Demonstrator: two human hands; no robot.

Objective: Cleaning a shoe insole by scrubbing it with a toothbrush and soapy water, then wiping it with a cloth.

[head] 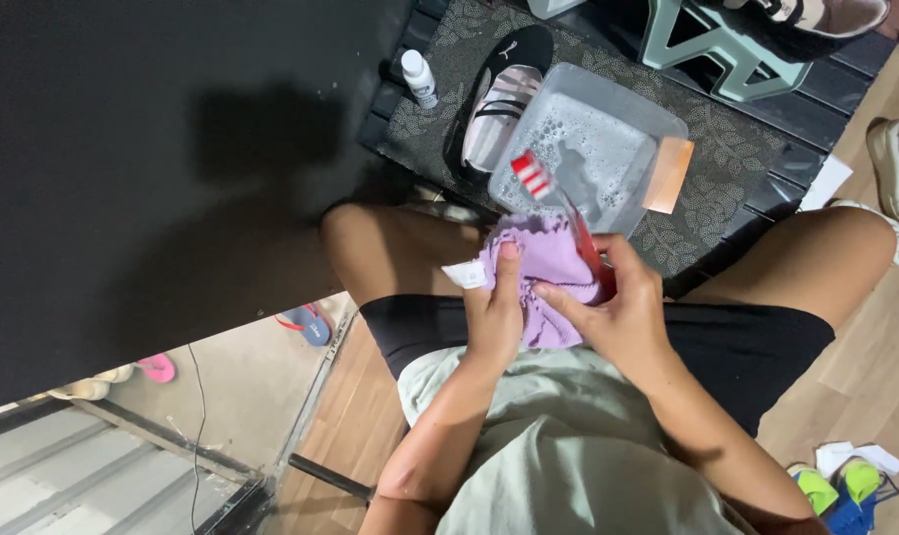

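My left hand (496, 317) grips a lilac cloth (543, 258) bunched over my lap, thumb on top. My right hand (613, 307) holds a red-handled toothbrush (558, 203), its red-and-white bristle head pointing up toward a clear plastic tub (667, 124) of soapy water. The right fingers also touch the cloth. A black shoe (499, 94) with a pale striped insole lies on the patterned mat (727, 149) beside the tub.
A small white bottle (420, 77) stands on the mat's left edge. A pale green stool (712, 50) and other shoes (895, 168) are at the top right. A large black surface (152, 168) fills the left. Green and blue items (836, 490) lie at the lower right.
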